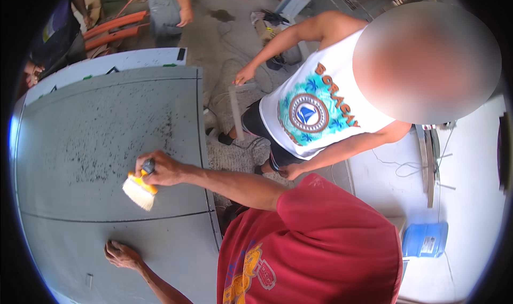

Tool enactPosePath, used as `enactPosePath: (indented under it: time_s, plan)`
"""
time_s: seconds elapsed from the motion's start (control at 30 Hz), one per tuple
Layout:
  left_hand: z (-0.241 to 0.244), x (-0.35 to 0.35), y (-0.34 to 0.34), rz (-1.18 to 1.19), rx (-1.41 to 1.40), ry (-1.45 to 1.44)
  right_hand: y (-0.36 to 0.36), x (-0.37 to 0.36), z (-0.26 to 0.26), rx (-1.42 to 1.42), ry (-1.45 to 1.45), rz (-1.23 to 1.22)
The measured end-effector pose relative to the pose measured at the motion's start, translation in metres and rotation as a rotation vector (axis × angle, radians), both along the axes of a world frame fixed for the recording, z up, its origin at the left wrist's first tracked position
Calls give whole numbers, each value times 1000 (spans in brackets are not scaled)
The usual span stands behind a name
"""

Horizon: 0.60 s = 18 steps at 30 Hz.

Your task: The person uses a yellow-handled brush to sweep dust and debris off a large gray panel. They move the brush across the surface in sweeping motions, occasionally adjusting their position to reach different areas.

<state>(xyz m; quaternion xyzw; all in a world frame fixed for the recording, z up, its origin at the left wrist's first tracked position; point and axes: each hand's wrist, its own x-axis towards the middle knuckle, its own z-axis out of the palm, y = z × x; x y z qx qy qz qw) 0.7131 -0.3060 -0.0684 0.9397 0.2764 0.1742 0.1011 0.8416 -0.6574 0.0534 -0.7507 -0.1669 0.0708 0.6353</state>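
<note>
My right hand grips a wide brush with pale bristles, a yellow body and a dark handle end, over a large grey sheet. Dark specks are scattered on the sheet, mostly beyond the brush, and dark lines run across it and along its edge. Lower in the view, my left hand lies at the sheet's surface with its fingers bent; whether anything is under them is hidden. A small mark or piece shows on the sheet near this hand.
A person in a white sleeveless shirt stands beside the sheet, one hand at a pale angled strip. Two other people stand beyond. Orange lengths of material, floor cables and a blue water container are around.
</note>
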Motion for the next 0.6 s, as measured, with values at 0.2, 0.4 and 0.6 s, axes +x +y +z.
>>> enactPosePath:
  time_s: [0.2, 0.4, 0.6]
  plan:
    - [-17, -1, -13, 10, -27, -3, -111, 20, 34, -275, -241, -219]
    - [-24, -5, -1, 54, 30, 34, 4, 27, 50, 85, -173, 168]
    - [26, -3, -30, 7, -50, -167, -14, 56, 38, -36, -221, 351]
